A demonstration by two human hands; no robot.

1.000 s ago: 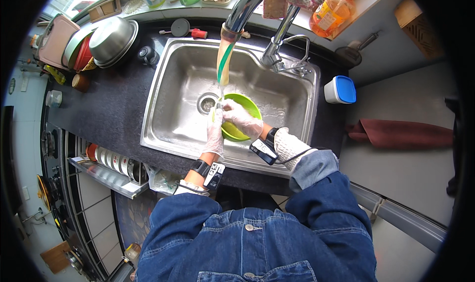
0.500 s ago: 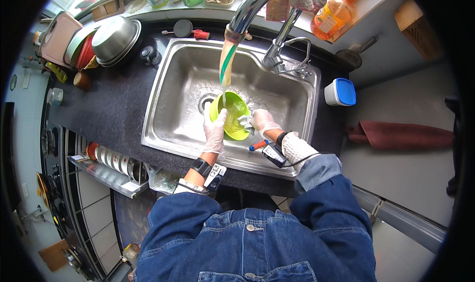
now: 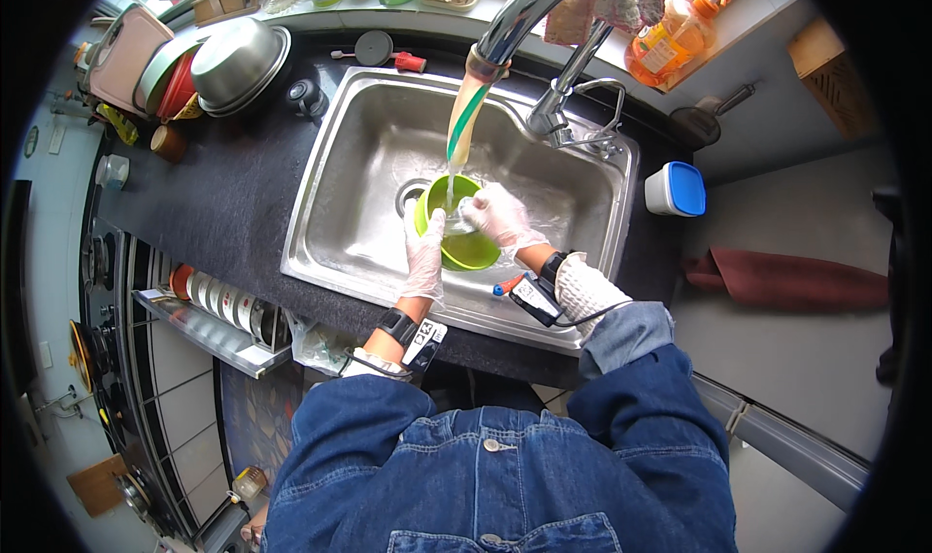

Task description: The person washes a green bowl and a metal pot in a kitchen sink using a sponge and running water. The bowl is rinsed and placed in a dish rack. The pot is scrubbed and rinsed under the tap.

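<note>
A lime-green bowl (image 3: 476,254) is tilted in the steel sink (image 3: 354,199), beside the drain. My left hand (image 3: 424,252), in a clear glove, grips the bowl's left rim. Also gloved, my right hand (image 3: 498,217) reaches over the bowl's right side, its fingers closed on a crumpled grey scrubber (image 3: 458,221) against the inside; the exact kind is hard to make out. Water runs into the bowl from a pale hose with a green stripe (image 3: 467,121), fitted to the chrome faucet (image 3: 519,17).
Metal bowls (image 3: 233,63) are stacked on the dark counter (image 3: 233,174) at left. An orange soap bottle (image 3: 670,40) stands on the sill. Right of the sink is a blue-lidded container (image 3: 676,189). A plate rack (image 3: 218,335) sticks out below the counter.
My right hand has moved up and left with the scrubber, from the bowl's right rim to its inside. My left hand still grips the bowl. The view has shifted slightly.
</note>
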